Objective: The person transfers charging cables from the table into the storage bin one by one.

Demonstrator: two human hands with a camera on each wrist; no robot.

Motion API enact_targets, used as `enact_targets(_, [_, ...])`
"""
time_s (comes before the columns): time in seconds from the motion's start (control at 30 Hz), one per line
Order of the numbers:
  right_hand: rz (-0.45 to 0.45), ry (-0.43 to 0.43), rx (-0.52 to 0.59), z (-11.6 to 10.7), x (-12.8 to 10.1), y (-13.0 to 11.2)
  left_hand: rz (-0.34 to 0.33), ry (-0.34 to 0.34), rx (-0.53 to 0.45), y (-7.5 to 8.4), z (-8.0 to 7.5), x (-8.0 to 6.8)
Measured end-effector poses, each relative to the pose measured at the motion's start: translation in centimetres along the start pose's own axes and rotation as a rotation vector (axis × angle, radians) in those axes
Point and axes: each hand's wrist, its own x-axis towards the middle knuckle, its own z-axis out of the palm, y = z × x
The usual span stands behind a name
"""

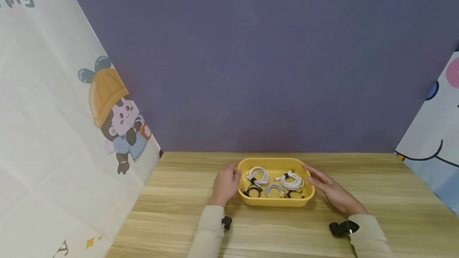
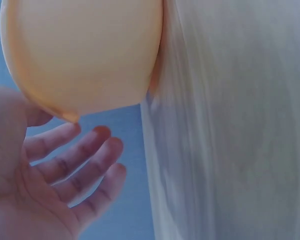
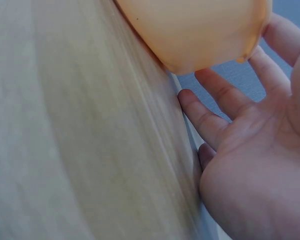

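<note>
While both hands sit at the ends of the yellow plastic tray (image 1: 276,203), I see it resting on the wooden tabletop (image 1: 394,194) near the purple back wall (image 1: 251,59). Inside it I count four coiled cables: three white coils, one at the back left (image 1: 259,175), one at the back right (image 1: 292,181), one at the front middle (image 1: 274,189), and one black coil (image 1: 252,190) at the front left. Each visible coil is bound with a dark tie. My left hand (image 1: 226,184) lies against the tray's left end, fingers relaxed and spread, gripping nothing. My right hand (image 1: 328,189) lies at the right end, fingers straight, palm open toward the tray wall.
</note>
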Motion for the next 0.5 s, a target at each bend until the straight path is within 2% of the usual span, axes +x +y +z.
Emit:
enact_targets(0.27, [0.024, 0.008, 0.016, 0.14, 0.08, 0.11, -0.035, -0.098, -0.019, -0.43, -0.33, -0.02])
enact_targets(0.5, [0.027, 0.008, 0.012, 0.18, 0.09, 0.00, -0.035, -0.107, 0.002, -0.59, -0.13, 0.03])
